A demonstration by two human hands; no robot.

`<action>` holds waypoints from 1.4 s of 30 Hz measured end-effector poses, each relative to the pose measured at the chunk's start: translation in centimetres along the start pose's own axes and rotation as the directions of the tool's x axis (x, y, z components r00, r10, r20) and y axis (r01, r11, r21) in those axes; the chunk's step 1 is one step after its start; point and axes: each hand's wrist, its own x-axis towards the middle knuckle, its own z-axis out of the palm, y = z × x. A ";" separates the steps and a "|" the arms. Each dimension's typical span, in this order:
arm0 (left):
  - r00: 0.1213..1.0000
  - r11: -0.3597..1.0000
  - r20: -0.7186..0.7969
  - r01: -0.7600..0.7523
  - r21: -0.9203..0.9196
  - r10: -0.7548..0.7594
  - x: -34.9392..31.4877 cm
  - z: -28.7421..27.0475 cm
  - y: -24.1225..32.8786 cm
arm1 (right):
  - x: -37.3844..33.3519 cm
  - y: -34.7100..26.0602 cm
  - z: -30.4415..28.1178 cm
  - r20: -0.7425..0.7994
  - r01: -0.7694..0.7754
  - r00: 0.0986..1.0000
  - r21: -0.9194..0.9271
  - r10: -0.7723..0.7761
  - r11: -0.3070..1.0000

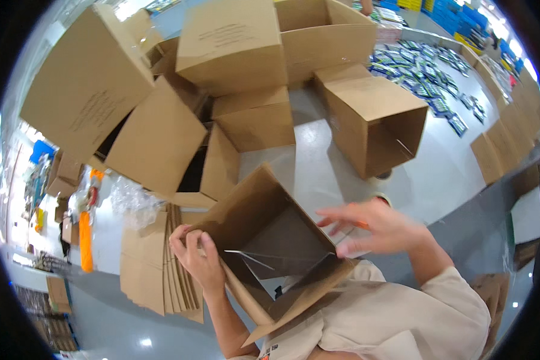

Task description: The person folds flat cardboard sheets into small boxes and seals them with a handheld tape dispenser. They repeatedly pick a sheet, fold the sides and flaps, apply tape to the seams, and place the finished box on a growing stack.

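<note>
In front of my body an open brown cardboard box (pixel 246 210) is tilted, with its mouth toward me. My left hand (pixel 199 258) is closed over the box's left rim, fingers bent over the edge. At the right rim hovers my right hand (pixel 375 227), slightly blurred, its fingers apart and stretched toward the box. Its thumb is close to the box's right corner; whether it touches cannot be made out. Inside the box, the far end shows grey and light patches, and a loose flap edge catches the light.
Flattened cartons (pixel 144 264) stand stacked at the left, beside clear plastic film (pixel 132 201). Large open boxes (pixel 231 54) crowd the table's far side. Another box (pixel 372 99) lies on its side to the right. Many green packets (pixel 423 78) are spread beyond it.
</note>
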 end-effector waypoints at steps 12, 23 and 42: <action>0.970 0.931 0.142 0.230 -0.282 -0.197 -4.7 2.8 -3.0 | 12.1 10.7 6.9 -0.282 0.129 0.954 0.074 -0.103 0.989; 0.888 0.706 0.343 0.030 -0.708 0.306 -2.3 2.8 -9.9 | 10.6 13.9 4.1 -0.293 0.572 0.819 0.362 -0.493 0.736; 0.911 0.986 0.385 -0.108 -0.128 0.150 -5.3 -3.0 -1.7 | 5.6 12.5 2.9 -0.154 0.296 0.952 0.261 -0.263 0.919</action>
